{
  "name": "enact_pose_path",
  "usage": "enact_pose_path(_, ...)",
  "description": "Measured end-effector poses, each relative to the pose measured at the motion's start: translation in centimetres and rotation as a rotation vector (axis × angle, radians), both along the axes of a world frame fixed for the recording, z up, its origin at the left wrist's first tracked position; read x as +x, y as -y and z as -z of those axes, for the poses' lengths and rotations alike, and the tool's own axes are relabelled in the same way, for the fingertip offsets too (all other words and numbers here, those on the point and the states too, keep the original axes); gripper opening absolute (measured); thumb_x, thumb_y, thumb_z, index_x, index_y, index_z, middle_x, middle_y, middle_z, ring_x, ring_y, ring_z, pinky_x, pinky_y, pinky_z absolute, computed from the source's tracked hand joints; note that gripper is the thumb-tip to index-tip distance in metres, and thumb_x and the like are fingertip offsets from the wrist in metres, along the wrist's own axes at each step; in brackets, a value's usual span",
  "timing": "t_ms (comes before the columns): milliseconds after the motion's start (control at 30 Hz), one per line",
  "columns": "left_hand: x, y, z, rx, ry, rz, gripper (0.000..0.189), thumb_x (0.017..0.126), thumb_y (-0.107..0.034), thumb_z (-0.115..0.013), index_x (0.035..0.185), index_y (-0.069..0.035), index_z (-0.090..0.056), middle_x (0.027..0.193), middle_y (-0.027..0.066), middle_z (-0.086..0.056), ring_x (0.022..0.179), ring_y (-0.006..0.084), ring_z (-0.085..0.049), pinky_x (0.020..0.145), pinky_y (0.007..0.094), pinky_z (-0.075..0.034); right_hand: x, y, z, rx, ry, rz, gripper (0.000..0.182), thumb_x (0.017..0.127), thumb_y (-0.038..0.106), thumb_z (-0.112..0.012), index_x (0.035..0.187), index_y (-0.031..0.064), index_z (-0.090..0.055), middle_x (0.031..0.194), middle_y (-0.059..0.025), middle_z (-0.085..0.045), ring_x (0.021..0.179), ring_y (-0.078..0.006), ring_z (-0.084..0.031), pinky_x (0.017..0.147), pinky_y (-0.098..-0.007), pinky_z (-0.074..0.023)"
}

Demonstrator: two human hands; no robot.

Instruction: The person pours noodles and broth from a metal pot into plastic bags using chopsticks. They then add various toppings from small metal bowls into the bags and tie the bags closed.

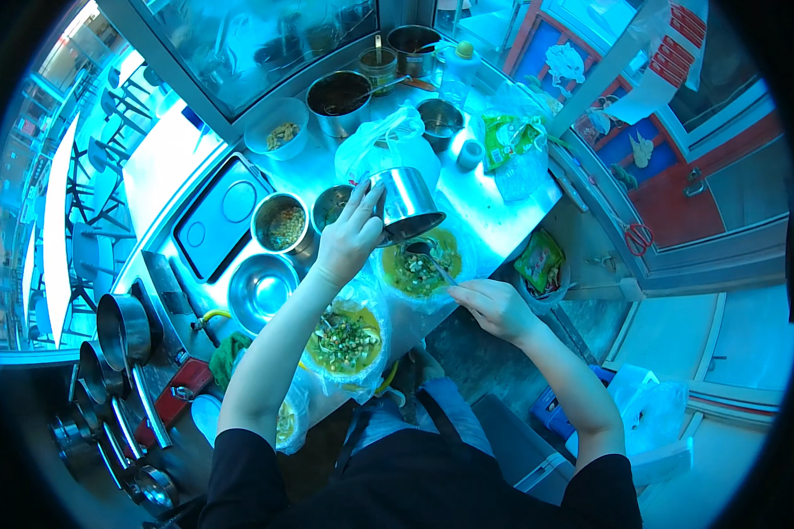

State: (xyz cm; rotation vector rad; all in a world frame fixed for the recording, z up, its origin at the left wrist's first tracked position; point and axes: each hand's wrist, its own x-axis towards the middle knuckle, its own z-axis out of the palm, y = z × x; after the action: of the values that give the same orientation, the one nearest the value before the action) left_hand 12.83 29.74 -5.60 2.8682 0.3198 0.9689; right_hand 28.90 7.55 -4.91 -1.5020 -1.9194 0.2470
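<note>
My left hand (354,231) grips a stainless steel pot (407,202), tilted with its mouth down to the right over a plastic-lined bowl of soup (423,264). My right hand (493,305) holds a metal spoon (442,270) by its handle; the spoon's dark bowl is at the tilted pot's rim, above the soup. Chopped greens float in that soup. Nearer to me stands a second plastic-lined bowl (345,338) with yellow broth, noodles and greens. Part of a third lined bowl (288,423) shows beside my left forearm.
Steel pots (280,223), an empty metal bowl (263,291) and a black tray (221,218) stand on the left. Behind are a pot of dark sauce (339,102), a tied plastic bag (390,145) and a squeeze bottle (462,63). Long-handled saucepans (124,330) sit at the lower left.
</note>
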Motion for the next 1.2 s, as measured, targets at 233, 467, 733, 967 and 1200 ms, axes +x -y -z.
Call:
enact_pose_path(233, -1.0, -3.4, 0.2, -0.319, 0.180, -0.177, 0.015, 0.067, -0.001, -0.060, 0.072, 0.001, -0.046, 0.120, 0.0183, -0.050, 0.107, 0.0316, -0.052, 0.080, 0.0337, -0.048, 1.6, -1.6, -0.4, -0.054, -0.016, -0.009, 0.027, 0.072, 0.000, -0.059, 0.099, 0.0035, -0.058, 0.088, -0.0115, -0.062, 0.078, -0.0273, -0.061, 0.064, -0.0337, -0.0500)
enact_pose_path(467, -2.8, -13.2, 2.8, -1.307, 0.606, -0.674, 0.016, 0.080, -0.005, -0.051, 0.064, 0.000, -0.048, 0.057, 0.0026, -0.049, 0.056, 0.0108, -0.055, 0.048, 0.0279, -0.044, 3.7, -4.5, -2.3, 0.015, -0.140, 0.005, 0.026, 0.072, -0.003, -0.062, 0.097, 0.0032, -0.059, 0.087, -0.0118, -0.063, 0.075, -0.0269, -0.063, 0.061, -0.0331, -0.0504)
enact_pose_path(733, -2.2, -20.5, 15.3, -1.124, 0.107, -0.910, 0.029, 0.079, -0.018, -0.059, 0.072, 0.009, -0.052, 0.068, 0.0235, -0.057, 0.061, 0.0344, -0.059, 0.055, 0.0432, -0.046, 5.7, -7.6, -2.2, -0.068, -0.244, -0.052, 0.021, 0.077, 0.001, -0.059, 0.098, 0.0027, -0.058, 0.088, -0.0127, -0.063, 0.075, -0.0265, -0.063, 0.060, -0.0335, -0.0506)
enact_pose_path(967, -2.2, -16.8, 11.1, -0.531, -0.179, -0.935, 0.030, 0.079, -0.012, -0.059, 0.093, 0.008, -0.041, 0.089, 0.0252, -0.051, 0.081, 0.0380, -0.056, 0.066, 0.0440, -0.049, 5.5, -10.7, -0.1, -0.164, -0.378, -0.078, 0.016, 0.079, 0.005, -0.059, 0.095, 0.0024, -0.060, 0.088, -0.0118, -0.063, 0.076, -0.0259, -0.063, 0.062, -0.0326, -0.0496)
enact_pose_path(1200, 1.2, -8.8, 8.0, -0.392, -0.696, -0.664, 0.060, 0.061, -0.030, -0.075, 0.110, -0.009, -0.047, 0.105, 0.0199, -0.047, 0.093, 0.0328, -0.052, 0.067, 0.0391, -0.051, 3.4, -20.8, 3.8, -0.314, -0.107, -0.308, 0.009, 0.080, 0.008, -0.056, 0.088, 0.0039, -0.058, 0.077, -0.0113, -0.059, 0.070, -0.0284, -0.059, 0.060, -0.0369, -0.0466)
